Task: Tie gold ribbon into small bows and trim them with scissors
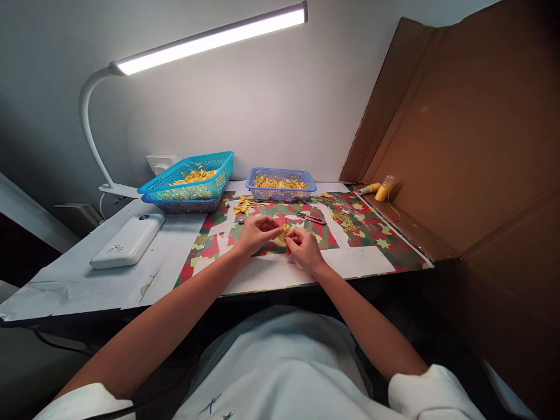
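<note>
Above the front of a camouflage-patterned mat (pixel 367 233), my two hands meet at a small yellow ribbon-like piece (pixel 286 229). My left hand (pixel 258 232) pinches its left side between thumb and fingers. On the other side, my right hand (pixel 304 248) has its fingertips closed on the same piece, partly covering it. A thin, dark curved strand (pixel 282 214) arches up from between the hands. Just behind them lies a pair of pink-handled snips (pixel 311 218). Several loose yellow pieces (pixel 242 205) rest farther back, and a tangle of gold strands (pixel 345 221) lies to the right.
A turquoise basket (pixel 223 175) of yellow pieces sits on another basket at back left. A purple-blue basket (pixel 280 195) stands at the back. Yellow thread spools (pixel 385 188) are beside a cardboard wall (pixel 472 128). A white power bank (pixel 128 240) lies left, under a lamp (pixel 210 41).
</note>
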`<act>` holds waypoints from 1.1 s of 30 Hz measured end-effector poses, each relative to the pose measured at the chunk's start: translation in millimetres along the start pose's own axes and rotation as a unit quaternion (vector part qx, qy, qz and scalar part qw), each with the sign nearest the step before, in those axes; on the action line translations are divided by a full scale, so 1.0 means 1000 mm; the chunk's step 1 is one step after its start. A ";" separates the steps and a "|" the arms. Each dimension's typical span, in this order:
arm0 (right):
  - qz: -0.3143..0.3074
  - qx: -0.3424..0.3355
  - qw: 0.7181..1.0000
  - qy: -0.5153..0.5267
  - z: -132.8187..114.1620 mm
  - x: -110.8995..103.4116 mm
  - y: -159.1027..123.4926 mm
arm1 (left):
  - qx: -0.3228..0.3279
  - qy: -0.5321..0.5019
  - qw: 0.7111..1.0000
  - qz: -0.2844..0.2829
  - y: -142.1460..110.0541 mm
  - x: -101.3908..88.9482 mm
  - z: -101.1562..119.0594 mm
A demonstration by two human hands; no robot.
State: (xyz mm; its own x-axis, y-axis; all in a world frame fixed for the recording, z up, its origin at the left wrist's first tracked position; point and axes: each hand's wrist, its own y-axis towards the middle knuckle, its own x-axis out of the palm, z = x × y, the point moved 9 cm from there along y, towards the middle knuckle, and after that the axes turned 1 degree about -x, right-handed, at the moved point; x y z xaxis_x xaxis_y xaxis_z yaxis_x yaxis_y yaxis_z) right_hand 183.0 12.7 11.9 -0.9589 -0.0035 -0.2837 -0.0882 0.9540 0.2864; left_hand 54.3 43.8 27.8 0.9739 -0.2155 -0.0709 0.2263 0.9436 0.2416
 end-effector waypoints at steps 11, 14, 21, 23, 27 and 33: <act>0.013 -0.012 1.000 0.001 -0.003 -0.002 0.000 | -0.022 -0.031 0.999 0.012 0.000 0.000 -0.002; 0.018 -0.014 1.000 0.000 -0.005 -0.003 0.000 | -0.027 -0.034 0.999 0.018 0.000 -0.001 -0.003; 0.021 -0.021 1.000 -0.005 -0.003 -0.004 0.000 | -0.028 -0.036 0.999 0.021 -0.001 0.000 -0.002; 0.019 -0.024 1.000 -0.001 -0.003 -0.004 0.001 | -0.031 -0.039 0.998 0.024 -0.001 0.000 -0.003; 0.012 -0.024 0.999 0.018 -0.003 -0.002 0.001 | -0.044 -0.056 0.997 0.024 -0.001 0.000 -0.005; 0.000 -0.017 0.998 0.058 -0.001 0.001 0.003 | -0.027 -0.053 0.998 0.029 -0.001 0.000 -0.004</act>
State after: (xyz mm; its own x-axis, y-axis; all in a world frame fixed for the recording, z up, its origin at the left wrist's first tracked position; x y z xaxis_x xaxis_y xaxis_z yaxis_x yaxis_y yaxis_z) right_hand 181.4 15.3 13.4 -0.9833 -0.0403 -0.1774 -0.0960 0.9433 0.3178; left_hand 54.1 44.0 24.1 0.9820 -0.1836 0.0447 0.1721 0.9667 0.1894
